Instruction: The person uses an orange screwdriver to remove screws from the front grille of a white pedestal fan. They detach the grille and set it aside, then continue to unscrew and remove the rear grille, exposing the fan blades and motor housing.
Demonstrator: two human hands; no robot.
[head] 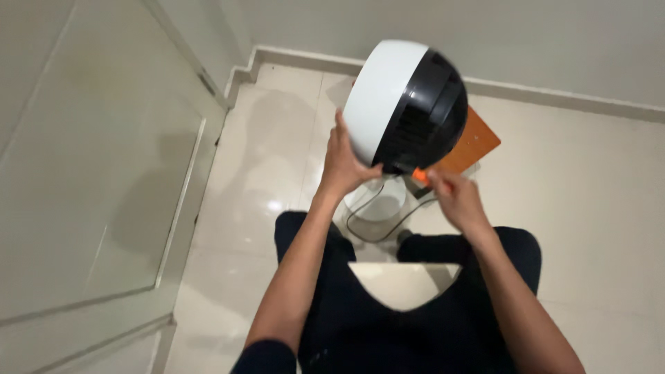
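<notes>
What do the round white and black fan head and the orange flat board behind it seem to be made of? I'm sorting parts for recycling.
Round white and black fan head: likely moulded plastic, smooth with a soft sheen. Orange flat board: thin and matte, maybe card or plastic; unclear.

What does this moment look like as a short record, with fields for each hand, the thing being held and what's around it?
left hand: left hand grips the white side of the round white-and-black plastic fan head, holding it up
right hand: right hand pinches a small orange tool at the fan head's lower edge
under the fan head: round white base with a thin dark cord
behind: flat orange board on the glossy cream floor tiles
left side: pale door
</notes>
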